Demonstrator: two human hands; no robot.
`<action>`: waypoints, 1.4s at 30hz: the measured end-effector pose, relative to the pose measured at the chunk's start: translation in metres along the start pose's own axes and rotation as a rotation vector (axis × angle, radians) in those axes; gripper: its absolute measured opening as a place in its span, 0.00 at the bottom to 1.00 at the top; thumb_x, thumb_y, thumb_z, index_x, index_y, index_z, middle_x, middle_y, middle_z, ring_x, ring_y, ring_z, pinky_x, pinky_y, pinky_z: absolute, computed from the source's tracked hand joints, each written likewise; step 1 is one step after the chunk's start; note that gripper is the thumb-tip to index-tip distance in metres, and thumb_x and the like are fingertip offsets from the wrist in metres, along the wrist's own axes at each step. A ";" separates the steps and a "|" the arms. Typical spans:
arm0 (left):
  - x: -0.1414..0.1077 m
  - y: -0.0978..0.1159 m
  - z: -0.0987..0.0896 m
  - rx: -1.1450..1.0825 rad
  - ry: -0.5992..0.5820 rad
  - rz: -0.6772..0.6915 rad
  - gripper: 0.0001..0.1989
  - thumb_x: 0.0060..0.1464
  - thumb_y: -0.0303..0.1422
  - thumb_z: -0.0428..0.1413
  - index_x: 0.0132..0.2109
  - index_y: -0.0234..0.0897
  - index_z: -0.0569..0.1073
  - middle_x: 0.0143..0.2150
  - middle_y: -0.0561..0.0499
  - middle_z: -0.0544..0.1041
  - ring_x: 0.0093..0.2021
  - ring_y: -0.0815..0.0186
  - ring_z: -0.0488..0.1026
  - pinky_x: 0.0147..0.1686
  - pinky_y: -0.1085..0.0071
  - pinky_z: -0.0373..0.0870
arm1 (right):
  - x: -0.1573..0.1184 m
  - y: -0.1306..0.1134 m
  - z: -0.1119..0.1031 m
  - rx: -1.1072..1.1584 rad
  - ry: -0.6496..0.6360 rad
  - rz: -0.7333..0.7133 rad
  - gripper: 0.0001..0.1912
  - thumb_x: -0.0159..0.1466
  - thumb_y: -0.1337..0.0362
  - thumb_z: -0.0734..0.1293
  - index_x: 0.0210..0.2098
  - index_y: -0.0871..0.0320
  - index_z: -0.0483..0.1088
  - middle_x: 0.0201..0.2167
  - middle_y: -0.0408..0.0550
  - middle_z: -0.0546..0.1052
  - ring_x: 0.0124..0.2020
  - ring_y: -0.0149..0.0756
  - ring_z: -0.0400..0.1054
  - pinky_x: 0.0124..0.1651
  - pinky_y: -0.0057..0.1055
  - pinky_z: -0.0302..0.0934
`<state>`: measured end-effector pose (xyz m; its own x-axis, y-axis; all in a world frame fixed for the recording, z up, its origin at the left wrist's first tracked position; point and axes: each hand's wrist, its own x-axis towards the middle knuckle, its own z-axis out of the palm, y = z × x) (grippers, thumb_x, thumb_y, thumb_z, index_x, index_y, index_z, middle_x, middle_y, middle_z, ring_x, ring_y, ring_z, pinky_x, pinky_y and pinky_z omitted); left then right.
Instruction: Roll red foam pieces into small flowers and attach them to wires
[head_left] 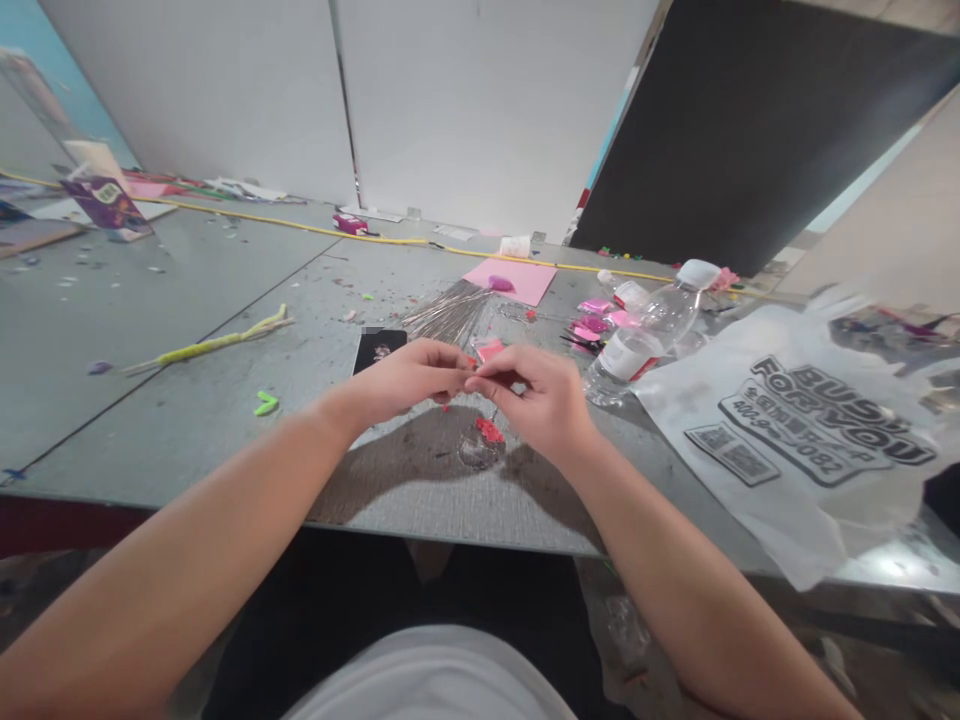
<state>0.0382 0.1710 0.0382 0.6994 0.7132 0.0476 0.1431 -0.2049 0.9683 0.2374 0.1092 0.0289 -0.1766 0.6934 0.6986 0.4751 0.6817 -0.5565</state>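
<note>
My left hand [424, 370] and my right hand [541, 400] meet above the table, fingertips pinched together. A speck of red shows at the fingertips, but what they grip is too small and hidden to name. Below them, a small heap of red pieces [490, 430] rests on the table. Just beyond my fingers is a pink piece [490, 349]. A bundle of thin metal wires [450, 312] fans out behind my hands, with a purple lump [500, 284] at its far end. Partly behind my left hand lies a black phone-like object [379, 347].
To the right stand a clear plastic bottle [637, 335] and a white printed plastic bag [810, 430]. Pink packets [596, 318] lie near the bottle. A pink sheet [529, 280] is behind the wires. On the left are a yellow-green fuzzy stem [217, 345] and green bits [265, 403].
</note>
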 end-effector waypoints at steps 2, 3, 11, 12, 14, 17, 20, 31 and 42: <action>-0.002 -0.001 0.001 -0.062 -0.045 0.004 0.08 0.57 0.37 0.62 0.33 0.37 0.79 0.28 0.53 0.70 0.30 0.69 0.65 0.31 0.70 0.60 | 0.000 -0.005 -0.001 -0.051 -0.011 -0.103 0.07 0.68 0.58 0.74 0.33 0.52 0.78 0.30 0.44 0.82 0.30 0.34 0.73 0.37 0.33 0.71; -0.002 -0.001 0.001 -0.080 -0.059 0.005 0.08 0.57 0.36 0.62 0.33 0.37 0.79 0.28 0.53 0.70 0.30 0.69 0.65 0.31 0.70 0.61 | 0.000 -0.007 -0.002 -0.059 -0.009 -0.133 0.07 0.69 0.59 0.73 0.34 0.52 0.78 0.31 0.44 0.82 0.31 0.34 0.73 0.37 0.33 0.70; -0.005 0.001 0.001 -0.255 -0.111 -0.001 0.05 0.53 0.32 0.65 0.31 0.37 0.79 0.27 0.52 0.69 0.29 0.70 0.64 0.30 0.69 0.59 | 0.000 -0.009 -0.001 -0.040 0.019 -0.223 0.03 0.69 0.62 0.73 0.37 0.51 0.79 0.35 0.47 0.80 0.33 0.34 0.74 0.36 0.34 0.72; -0.006 0.002 0.001 -0.272 -0.104 -0.010 0.05 0.52 0.32 0.65 0.30 0.37 0.79 0.26 0.53 0.69 0.28 0.70 0.63 0.29 0.69 0.59 | 0.000 -0.009 -0.002 -0.035 0.009 -0.229 0.02 0.69 0.62 0.74 0.38 0.51 0.79 0.36 0.47 0.80 0.33 0.34 0.74 0.36 0.34 0.72; -0.006 0.003 0.001 -0.299 -0.091 -0.014 0.06 0.52 0.33 0.65 0.30 0.36 0.79 0.26 0.52 0.69 0.28 0.71 0.64 0.29 0.69 0.59 | 0.001 -0.011 -0.004 -0.017 -0.018 -0.225 0.01 0.68 0.63 0.73 0.40 0.51 0.80 0.38 0.48 0.80 0.32 0.34 0.73 0.33 0.33 0.72; -0.006 0.004 0.000 -0.293 -0.069 -0.009 0.06 0.53 0.33 0.65 0.30 0.36 0.80 0.27 0.52 0.70 0.27 0.71 0.64 0.30 0.69 0.61 | 0.002 -0.013 -0.008 0.030 -0.070 -0.182 0.05 0.69 0.67 0.71 0.42 0.52 0.80 0.39 0.48 0.79 0.33 0.32 0.74 0.30 0.30 0.71; -0.006 0.006 0.000 -0.201 -0.066 -0.002 0.06 0.52 0.32 0.64 0.29 0.36 0.80 0.27 0.52 0.71 0.28 0.70 0.65 0.31 0.68 0.62 | 0.003 -0.013 -0.013 0.050 -0.124 -0.134 0.06 0.67 0.69 0.71 0.40 0.52 0.80 0.39 0.47 0.80 0.35 0.33 0.75 0.30 0.29 0.71; -0.006 0.005 -0.002 -0.040 -0.089 -0.006 0.07 0.57 0.34 0.64 0.33 0.36 0.80 0.30 0.53 0.73 0.32 0.70 0.67 0.34 0.70 0.63 | 0.005 -0.005 -0.019 -0.091 -0.237 -0.187 0.07 0.70 0.68 0.68 0.42 0.53 0.79 0.40 0.48 0.82 0.39 0.35 0.77 0.38 0.32 0.72; -0.007 0.007 -0.003 -0.101 -0.104 -0.005 0.08 0.60 0.35 0.63 0.34 0.35 0.80 0.29 0.54 0.72 0.30 0.73 0.66 0.32 0.74 0.62 | 0.003 -0.005 -0.011 -0.149 -0.130 -0.247 0.06 0.74 0.65 0.65 0.42 0.55 0.74 0.37 0.48 0.80 0.36 0.34 0.73 0.38 0.31 0.69</action>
<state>0.0321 0.1662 0.0452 0.7684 0.6395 0.0223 0.0792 -0.1297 0.9884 0.2441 0.1056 0.0391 -0.4065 0.5414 0.7359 0.5233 0.7982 -0.2982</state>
